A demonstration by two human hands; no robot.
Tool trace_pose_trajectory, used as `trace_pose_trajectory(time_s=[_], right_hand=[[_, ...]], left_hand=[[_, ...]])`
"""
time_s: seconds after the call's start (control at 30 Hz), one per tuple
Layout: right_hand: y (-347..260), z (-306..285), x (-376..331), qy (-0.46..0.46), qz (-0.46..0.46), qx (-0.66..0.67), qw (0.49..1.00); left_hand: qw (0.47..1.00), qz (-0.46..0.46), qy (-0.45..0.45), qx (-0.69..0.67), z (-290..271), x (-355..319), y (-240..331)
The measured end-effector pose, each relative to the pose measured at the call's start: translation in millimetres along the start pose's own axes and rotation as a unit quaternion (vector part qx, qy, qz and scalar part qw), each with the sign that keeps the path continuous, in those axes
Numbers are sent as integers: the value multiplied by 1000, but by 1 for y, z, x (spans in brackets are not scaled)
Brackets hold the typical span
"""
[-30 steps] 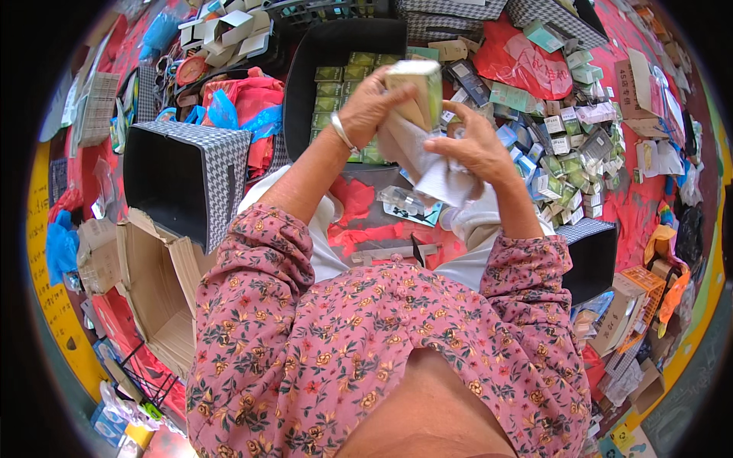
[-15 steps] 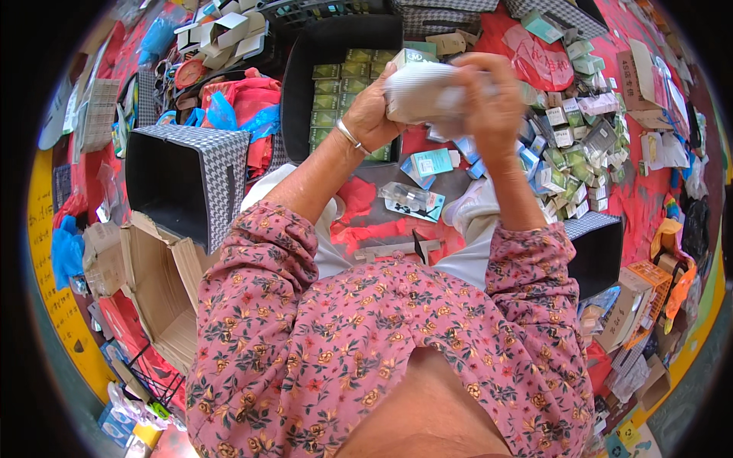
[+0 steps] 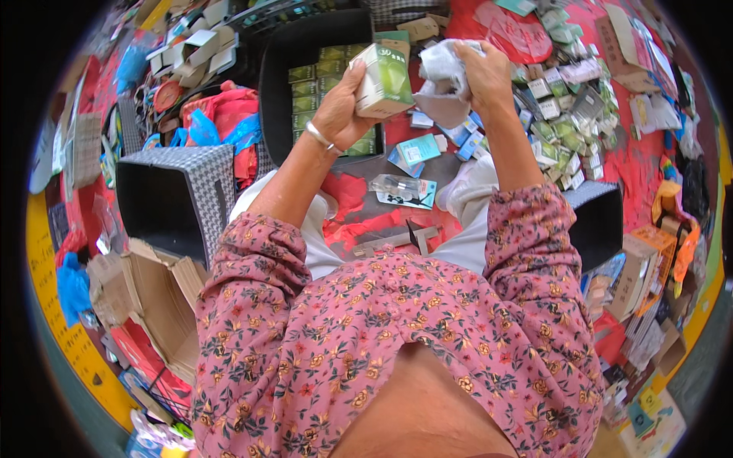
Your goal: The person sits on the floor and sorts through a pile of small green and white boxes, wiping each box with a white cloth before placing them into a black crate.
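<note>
A green and white carton (image 3: 388,80) is gripped in my left hand (image 3: 343,109), its green front face turned up. My right hand (image 3: 489,76) is closed on a crumpled whitish cloth (image 3: 444,76), which hangs just right of the carton and seems apart from it. Behind my left hand stands a black bin (image 3: 281,38) with rows of similar green cartons (image 3: 305,88) inside. Below my hands lie a light-blue box (image 3: 421,149) and a clear plastic pack on a card (image 3: 402,189).
Many small boxes (image 3: 565,122) are heaped at the right. A black-lined houndstooth bin (image 3: 164,206) lies on its side at the left, above an open cardboard box (image 3: 156,301). Another bin (image 3: 595,225) sits by my right elbow. Red sheeting (image 3: 641,179) covers the ground.
The cloth has come away from the carton toward the right, so the carton's green face now shows. My right hand, blurred before, now holds the cloth beside it. The whole view has shifted slightly.
</note>
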State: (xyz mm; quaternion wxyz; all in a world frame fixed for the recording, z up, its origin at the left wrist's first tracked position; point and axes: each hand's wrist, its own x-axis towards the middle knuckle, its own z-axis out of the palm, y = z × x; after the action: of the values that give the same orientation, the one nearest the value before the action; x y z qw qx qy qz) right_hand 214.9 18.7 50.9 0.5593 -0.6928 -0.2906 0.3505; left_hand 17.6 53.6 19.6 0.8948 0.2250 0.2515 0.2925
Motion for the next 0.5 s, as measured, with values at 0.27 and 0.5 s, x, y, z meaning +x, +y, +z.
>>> trace_pose_trajectory(time_s=[0.27,0.5], right_hand=[[16,38,-37,-256,16,-13,966],[9,25,-24,-258,290,288,875]], left_hand=[[989,104,60,81,-7,10,-3],[994,59,75,57,-12,-3,11]])
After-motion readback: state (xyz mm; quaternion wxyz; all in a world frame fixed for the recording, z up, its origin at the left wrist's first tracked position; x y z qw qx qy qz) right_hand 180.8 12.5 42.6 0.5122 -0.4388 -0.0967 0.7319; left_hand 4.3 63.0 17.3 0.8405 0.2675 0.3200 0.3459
